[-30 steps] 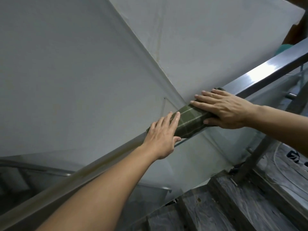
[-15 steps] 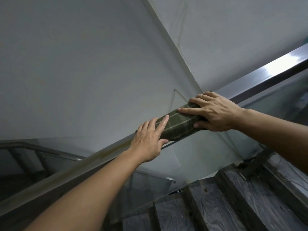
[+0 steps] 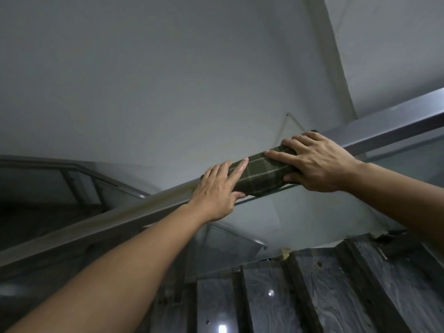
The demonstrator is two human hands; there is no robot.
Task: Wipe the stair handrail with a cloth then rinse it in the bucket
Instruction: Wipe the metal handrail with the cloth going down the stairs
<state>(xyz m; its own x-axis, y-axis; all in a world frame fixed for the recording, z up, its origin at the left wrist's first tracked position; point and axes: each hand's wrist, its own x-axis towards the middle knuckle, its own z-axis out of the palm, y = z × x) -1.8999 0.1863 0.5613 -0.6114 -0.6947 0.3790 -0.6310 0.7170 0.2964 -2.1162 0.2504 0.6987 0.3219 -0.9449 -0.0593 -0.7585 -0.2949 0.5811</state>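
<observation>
A dark green checked cloth (image 3: 260, 175) is wrapped over the sloping metal handrail (image 3: 144, 212), which runs from lower left to upper right. My left hand (image 3: 216, 191) presses on the cloth's lower end, fingers flat on top and thumb under the rail. My right hand (image 3: 314, 162) grips the cloth's upper end, fingers spread over it and thumb below. The rail below my left hand looks dull and streaked. No bucket is in view.
A glass panel (image 3: 312, 212) hangs under the handrail. Dark marbled stair steps (image 3: 336, 296) descend at the lower right. A second railing (image 3: 84, 171) turns at the left. White walls fill the background.
Both hands and the cloth have slid down along the handrail. The view has swung, so more of the lower stairs and the left railing show.
</observation>
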